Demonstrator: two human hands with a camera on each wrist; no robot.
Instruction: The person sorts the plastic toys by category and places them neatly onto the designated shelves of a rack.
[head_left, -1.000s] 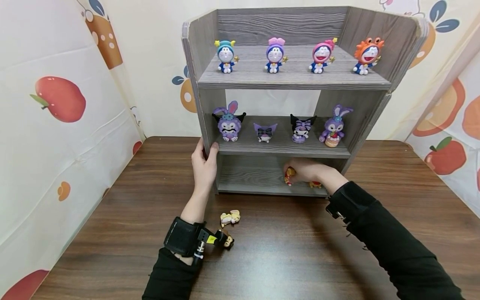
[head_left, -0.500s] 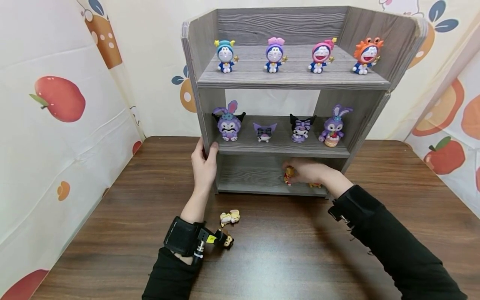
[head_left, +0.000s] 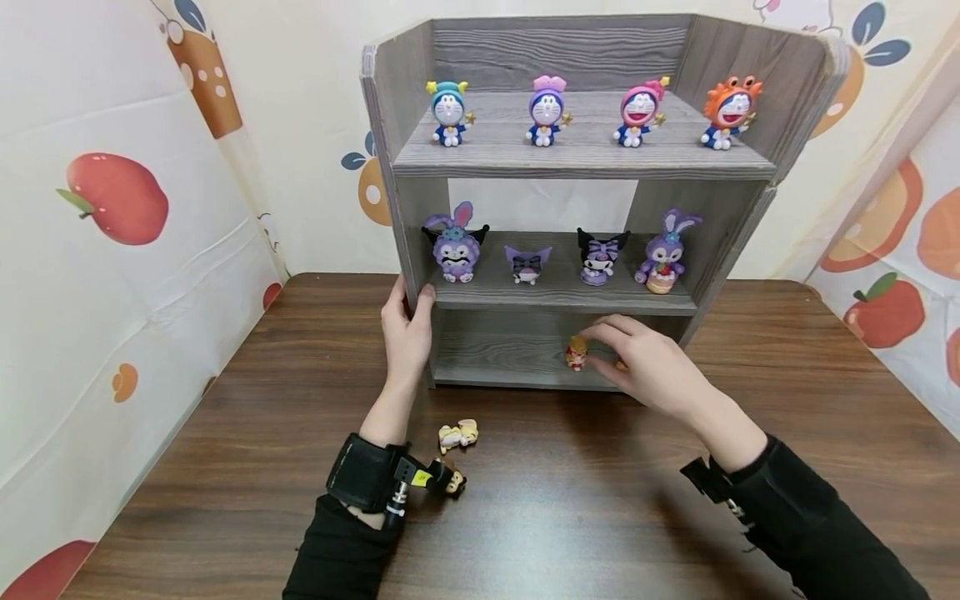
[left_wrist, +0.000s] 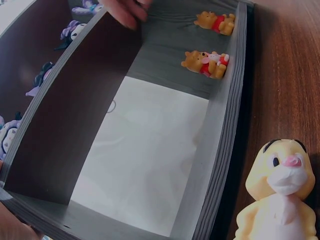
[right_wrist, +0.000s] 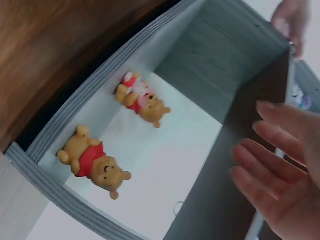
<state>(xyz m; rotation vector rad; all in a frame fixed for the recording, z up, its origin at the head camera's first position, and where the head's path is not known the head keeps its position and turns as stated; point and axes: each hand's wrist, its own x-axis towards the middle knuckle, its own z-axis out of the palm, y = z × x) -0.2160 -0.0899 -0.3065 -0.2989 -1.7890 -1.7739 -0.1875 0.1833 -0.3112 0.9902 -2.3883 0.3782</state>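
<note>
My left hand [head_left: 407, 333] grips the left side panel of the grey wooden display shelf [head_left: 525, 169], thumb on the front. My right hand [head_left: 648, 362] hovers at the right of the bottom tier, fingers loosely bent and holding nothing. Just off its fingertips, a bear figurine hugging a small pink one [head_left: 576, 353] sits upright on the bottom board. A second bear figurine in a red shirt [right_wrist: 95, 162] sits by the right side panel, mostly hidden behind my right hand in the head view.
On the table before the shelf lie a yellow rabbit figurine [head_left: 457, 435] and a small brown figurine [head_left: 453, 482], partly hidden by the left wrist camera. Several purple and black figurines [head_left: 600, 257] stand on the middle tier, several blue ones [head_left: 450, 117] on top.
My right hand has let go of the bear figurine with the pink one and drawn back right and toward me. The figurine stays standing; the left hand keeps its grip.
</note>
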